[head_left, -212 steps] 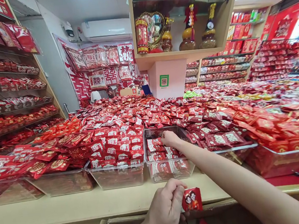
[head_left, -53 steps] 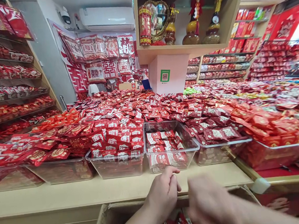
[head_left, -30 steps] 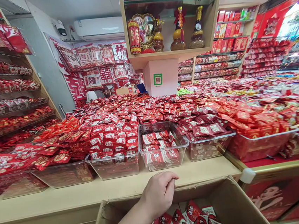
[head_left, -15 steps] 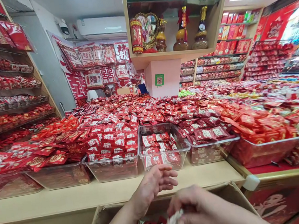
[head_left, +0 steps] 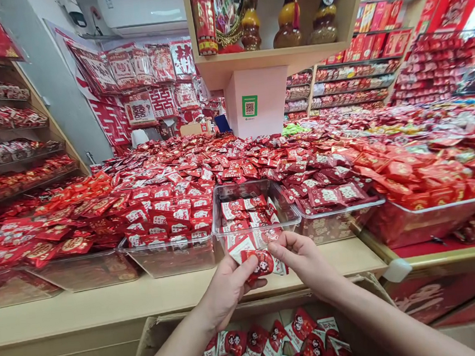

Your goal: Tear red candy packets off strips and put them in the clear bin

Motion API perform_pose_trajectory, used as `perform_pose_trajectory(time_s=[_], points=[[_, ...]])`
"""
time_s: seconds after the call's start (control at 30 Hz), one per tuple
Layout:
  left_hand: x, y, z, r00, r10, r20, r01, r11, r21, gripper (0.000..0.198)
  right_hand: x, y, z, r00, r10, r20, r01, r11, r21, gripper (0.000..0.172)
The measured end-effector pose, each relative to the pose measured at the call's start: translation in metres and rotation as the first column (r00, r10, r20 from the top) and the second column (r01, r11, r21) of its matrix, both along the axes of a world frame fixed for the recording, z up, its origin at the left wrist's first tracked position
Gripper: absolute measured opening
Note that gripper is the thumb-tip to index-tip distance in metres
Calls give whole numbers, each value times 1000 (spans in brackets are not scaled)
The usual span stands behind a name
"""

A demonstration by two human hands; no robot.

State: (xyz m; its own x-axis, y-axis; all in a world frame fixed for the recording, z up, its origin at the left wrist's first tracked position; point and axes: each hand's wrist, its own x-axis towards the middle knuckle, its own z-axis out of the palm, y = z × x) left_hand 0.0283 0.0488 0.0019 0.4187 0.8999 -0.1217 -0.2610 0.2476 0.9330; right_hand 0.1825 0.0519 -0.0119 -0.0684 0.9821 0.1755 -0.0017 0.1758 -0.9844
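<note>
The left hand and right hand pinch cartoon-printed packets, probably more than one, over the counter's front edge. Just behind, the clear plastic bin is partly filled with packet rows; many loose packets lie in the cardboard carton below that edge, so the work looks partway along.

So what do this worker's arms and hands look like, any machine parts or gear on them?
No machine parts show. The left hand and right hand are human and ungloved, with no rings visible on the fingers. The left forearm and right forearm are bare to the picture's edge: no sleeve, watch, cable or marking.
</note>
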Motion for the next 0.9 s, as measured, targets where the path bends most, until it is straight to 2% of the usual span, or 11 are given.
perform_pose_trajectory(time_s=[0.1, 0.23, 0.3, 0.4, 0.5, 0.57, 0.7, 0.83, 0.9], points=[[0, 0, 2, 1000, 25, 3, -25, 1000, 3, 29, 1, -7, 1, 998, 54, -35, -54, 998, -15, 27], [-1, 0, 4, 997, 16, -69, -14, 1000, 16, 30, 2, -14, 4, 987, 146, -67, -149, 988, -31, 33], [0, -2, 4, 997, 24, -72, -21, 999, 37, 29, 1, -18, 6, 978, 152, -144, -163, 984, -67, 34], [3, -4, 4, 992, 119, -31, -116, 991, 70, 26, -4, -21, 8, 953, 118, -278, -156, 981, -119, 38], [6, -5, 3, 982, 186, -16, -185, 981, 60, 28, -11, -21, 8, 937, 142, -319, -188, 975, -118, 40], [6, -5, 2, 983, 180, -33, -178, 983, 50, 25, -13, -20, 7, 934, 167, -316, -216, 968, -126, 40], [3, -4, 3, 988, 143, -58, -140, 989, 48, 20, -9, -18, 3, 937, 125, -327, -187, 969, -164, 36], [-2, -3, 4, 999, 39, -29, -38, 999, 26, 23, -4, -18, 1, 929, 101, -357, -164, 975, -150, 26], [-3, -3, 5, 999, 37, 8, -37, 999, 24, 22, -3, -19, 3, 929, 130, -347, -191, 970, -148, 26]])
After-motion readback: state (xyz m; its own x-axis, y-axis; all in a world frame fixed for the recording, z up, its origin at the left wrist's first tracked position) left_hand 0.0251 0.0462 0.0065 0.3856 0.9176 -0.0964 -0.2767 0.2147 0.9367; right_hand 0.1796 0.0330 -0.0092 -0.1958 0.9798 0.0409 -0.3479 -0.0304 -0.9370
